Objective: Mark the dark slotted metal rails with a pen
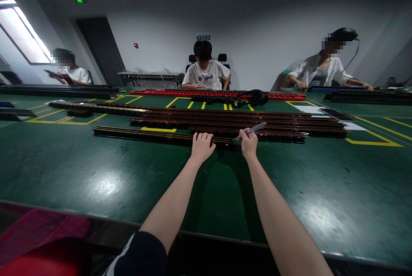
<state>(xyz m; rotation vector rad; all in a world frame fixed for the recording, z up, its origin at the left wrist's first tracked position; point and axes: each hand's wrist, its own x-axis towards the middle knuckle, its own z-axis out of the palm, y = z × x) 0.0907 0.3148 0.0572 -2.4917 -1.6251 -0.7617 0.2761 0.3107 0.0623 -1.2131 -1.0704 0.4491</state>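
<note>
In the head view our left hand (201, 146) holds the nearest dark rail (144, 135) down on the green surface (80, 173), our right hand (249, 142) pinches a pen-like tool (252, 130) over it; we judge work underway, farther rails (225, 117) untouched.

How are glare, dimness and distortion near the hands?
Head view: dim room; glare patches on the glossy green tabletop; wide lens bows its near edge; left hand on a long dark brown rail and right hand holding a slim clear pen-like tool look sharp.
</note>
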